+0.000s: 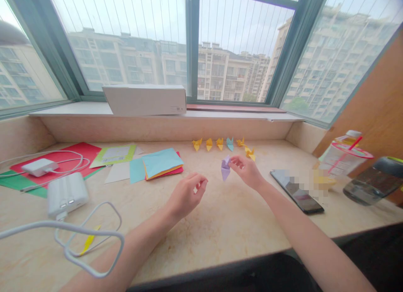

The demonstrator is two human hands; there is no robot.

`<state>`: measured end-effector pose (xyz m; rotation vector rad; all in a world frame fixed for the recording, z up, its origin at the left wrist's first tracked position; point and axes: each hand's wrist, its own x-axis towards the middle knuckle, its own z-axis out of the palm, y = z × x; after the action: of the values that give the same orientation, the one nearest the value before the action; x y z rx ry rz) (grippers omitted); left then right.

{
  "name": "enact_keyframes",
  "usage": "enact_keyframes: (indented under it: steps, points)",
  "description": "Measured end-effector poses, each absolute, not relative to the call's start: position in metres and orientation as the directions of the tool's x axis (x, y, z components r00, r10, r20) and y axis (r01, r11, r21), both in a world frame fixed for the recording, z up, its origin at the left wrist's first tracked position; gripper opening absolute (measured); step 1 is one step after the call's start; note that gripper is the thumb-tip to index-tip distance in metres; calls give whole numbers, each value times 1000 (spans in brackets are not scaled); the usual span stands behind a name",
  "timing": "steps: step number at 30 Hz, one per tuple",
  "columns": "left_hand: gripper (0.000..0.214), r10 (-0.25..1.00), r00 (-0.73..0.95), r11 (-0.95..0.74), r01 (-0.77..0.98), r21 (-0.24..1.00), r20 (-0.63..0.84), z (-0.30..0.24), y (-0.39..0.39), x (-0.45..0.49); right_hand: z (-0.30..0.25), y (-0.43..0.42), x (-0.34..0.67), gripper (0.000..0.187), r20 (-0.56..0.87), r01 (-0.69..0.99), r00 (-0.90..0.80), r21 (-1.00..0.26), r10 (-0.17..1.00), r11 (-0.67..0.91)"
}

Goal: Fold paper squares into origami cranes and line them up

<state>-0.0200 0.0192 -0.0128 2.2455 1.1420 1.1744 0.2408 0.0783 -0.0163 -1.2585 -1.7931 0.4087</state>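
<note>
Right hand [247, 171] pinching one purple paper crane [225, 168], left hand [186, 195] loosely curled, empty, six small cranes [219, 143] above centre, phone [296, 191] partly blurred, right

I see through one camera, worn on the head. It faces the white box [145, 100] on the sill [78, 109] and tips down at the desk [233, 216]. It sits close: the left hand [185, 195] and right hand [248, 171] reach in below the box.
</note>
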Motion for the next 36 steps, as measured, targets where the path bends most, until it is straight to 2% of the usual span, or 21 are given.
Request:
enact_keyframes:
  steps: [6,11,14,17,26,32,36]
  points:
    - [23,765,374,-639,546,542,524,-17,25,-22,-21,106,268,19,433,704,-35,-629,900,330]
    - [25,759,410,-644,585,493,506,-15,23,-23,0,135,282,19,380,794,-44,-548,924,263]
    - [24,746,440,-660,586,470,500,-15,21,-22,16,157,291,16,306,858,-69,-467,950,213]
    - [24,728,460,-679,589,439,509,-14,21,-21,22,175,296,24,201,907,-105,-382,974,176]
    - [25,734,445,-662,637,396,512,-11,25,-25,15,205,300,29,14,969,-189,-159,982,189]
    - [23,741,459,-659,637,399,490,-13,26,-26,17,213,309,29,-22,986,-166,-32,986,165]
    - [23,746,457,-654,639,405,484,-12,26,-27,21,216,314,29,-13,982,-189,0,982,189]
